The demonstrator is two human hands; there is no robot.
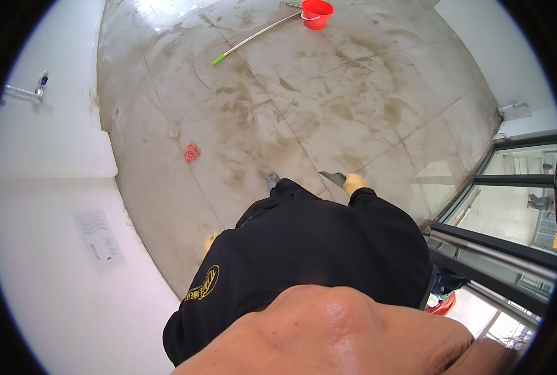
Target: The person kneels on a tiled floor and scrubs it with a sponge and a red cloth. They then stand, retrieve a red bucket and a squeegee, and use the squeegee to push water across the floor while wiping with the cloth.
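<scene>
My right hand [355, 183], in a pale yellow glove, is closed round a flat, dark scraper [334, 179]. Its blade points left, above the grey tiled floor [303, 112], which is marked with brown smears. My left hand [211, 241] shows only as a bit of yellow glove beside my dark sleeve; its fingers are hidden. A crumpled pink-red cloth [192, 152] lies on the tiles ahead of the left hand. The tip of a grey shoe [272, 180] peeks out from under my black jacket [328, 244].
Far ahead stands a red bucket [317, 19], with a green-tipped pole [217, 60] lying next to it. On the left, a white wall [53, 162] carries a pipe fitting [25, 94]. A dark-framed glass door [503, 212] is at the right. A small pale lump [174, 130] lies near the cloth.
</scene>
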